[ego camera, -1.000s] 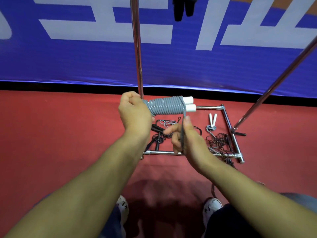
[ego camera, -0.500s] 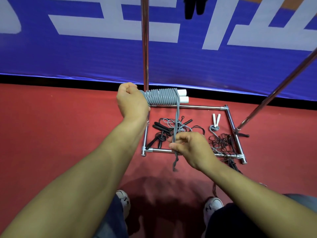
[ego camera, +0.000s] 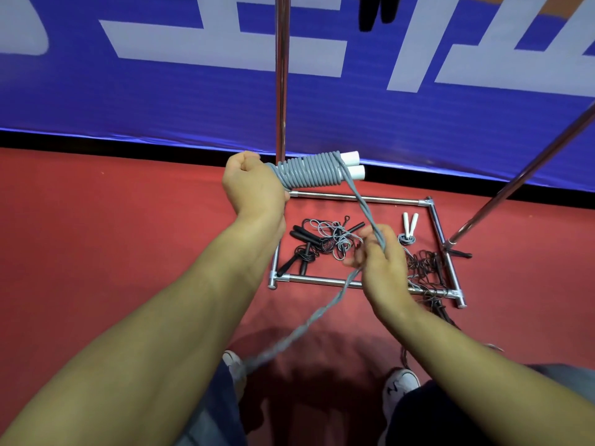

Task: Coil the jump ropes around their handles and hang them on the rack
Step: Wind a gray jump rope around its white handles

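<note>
My left hand [ego camera: 252,185] grips one end of a pair of white handles [ego camera: 352,164] wrapped tight in a grey rope coil [ego camera: 310,171]. The doubled loose tail of the grey rope [ego camera: 365,206] runs down from the coil into my right hand [ego camera: 378,259], whose fingers curl round it. Past that hand the tail [ego camera: 299,328] trails down and left toward my left shoe. The rack's upright pole [ego camera: 281,75] stands just behind the coil. More jump ropes [ego camera: 325,244] lie tangled inside the rack's base frame [ego camera: 322,280].
A second rack pole [ego camera: 528,170] slants up at the right. A white-handled rope [ego camera: 409,225] and a black tangle [ego camera: 425,265] lie at the frame's right side. Dark handles [ego camera: 373,9] hang at the top. Red floor and a blue banner wall surround the rack.
My right hand slid down the rope and drew the tail out longer toward the lower left. The coiled handles rose a little, then stayed against the pole.
</note>
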A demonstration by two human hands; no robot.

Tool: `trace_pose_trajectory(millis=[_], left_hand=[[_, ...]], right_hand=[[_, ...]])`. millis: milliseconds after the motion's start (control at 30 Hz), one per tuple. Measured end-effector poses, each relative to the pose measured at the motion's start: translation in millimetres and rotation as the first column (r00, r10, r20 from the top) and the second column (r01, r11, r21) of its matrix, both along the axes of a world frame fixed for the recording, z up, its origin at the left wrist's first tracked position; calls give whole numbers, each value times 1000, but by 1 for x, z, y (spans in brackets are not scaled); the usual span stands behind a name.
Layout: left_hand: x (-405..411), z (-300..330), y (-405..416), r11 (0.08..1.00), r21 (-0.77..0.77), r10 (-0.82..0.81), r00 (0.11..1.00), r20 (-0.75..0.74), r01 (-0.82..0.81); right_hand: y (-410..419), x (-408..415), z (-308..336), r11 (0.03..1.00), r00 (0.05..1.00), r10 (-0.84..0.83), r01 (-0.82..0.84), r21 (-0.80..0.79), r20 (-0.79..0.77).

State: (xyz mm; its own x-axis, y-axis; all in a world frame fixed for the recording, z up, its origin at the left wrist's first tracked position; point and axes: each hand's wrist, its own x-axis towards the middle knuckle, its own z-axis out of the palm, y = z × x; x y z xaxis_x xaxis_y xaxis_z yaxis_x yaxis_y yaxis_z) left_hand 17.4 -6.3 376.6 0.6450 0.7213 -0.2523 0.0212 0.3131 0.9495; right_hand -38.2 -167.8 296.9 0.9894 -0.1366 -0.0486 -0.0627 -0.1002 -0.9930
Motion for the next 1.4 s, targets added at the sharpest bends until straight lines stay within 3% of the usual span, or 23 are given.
trace_pose_trajectory(millis=[67, 100, 133, 200, 267, 333, 467, 600, 733, 867, 1000, 1067, 1133, 1200, 1267, 1333, 1400], left_hand=[[-1, 1, 2, 999, -44, 7, 1000, -6, -7], [-1, 2, 3, 998, -60, 11, 1000, -11, -12], [-2, 2, 4, 997, -73, 18, 1000, -16, -19], [-1, 3, 8, 995, -92, 34, 999, -32, -37], [1, 3, 14, 990, -118, 67, 997, -49, -72], [4, 3, 19, 983, -142, 108, 992, -58, -115], [5, 4, 24, 982, -120, 142, 989, -32, -145], [4, 4, 24, 990, -55, 129, 991, -17, -130], [2, 1, 16, 996, 47, 70, 998, 6, -70], [2, 1, 11, 996, 83, 38, 999, -8, -37], [0, 5, 5, 998, 45, 30, 999, 14, -31], [-3, 6, 1, 999, 28, 30, 999, 24, -31], [-5, 4, 1, 1000, 7, 29, 1000, 9, -29], [-5, 3, 3, 999, -38, 34, 999, -11, -34], [-5, 2, 7, 996, -80, 42, 999, -33, -45], [-5, 2, 10, 992, -113, 49, 997, -57, -55], [-5, 1, 12, 989, -134, 56, 996, -69, -65]], right_hand=[[3, -6, 12, 983, 994, -45, 25, 179, 104], [3, -10, 16, 982, 988, -47, 18, 190, 147], [1, -13, 19, 992, 980, -37, 12, 125, 197], [-8, -10, 17, 977, 956, 46, 18, -214, 290], [-16, -6, 13, 866, 947, 159, 2, -499, 279], [-21, -5, 10, 808, 923, 235, -11, -589, 304], [-21, -13, 10, 864, 916, 239, -50, -500, 321], [-19, -12, 11, 821, 901, 393, -253, -511, 186], [-25, -3, 21, 768, 895, 440, -415, -488, -70], [-23, 3, 27, 736, 898, 416, -424, -528, -142], [-14, 1, 15, 811, 935, 317, -354, -466, -157], [-12, -1, 7, 796, 934, 305, -358, -488, -188], [-14, -1, -2, 753, 945, 309, -314, -579, -110], [-14, -2, -3, 786, 953, 300, -227, -576, 34], [-10, -5, 0, 919, 952, 288, -244, -310, 106], [-9, -10, 3, 941, 946, 305, -283, -185, 109], [-11, -12, 4, 904, 939, 323, -268, -333, 120]])
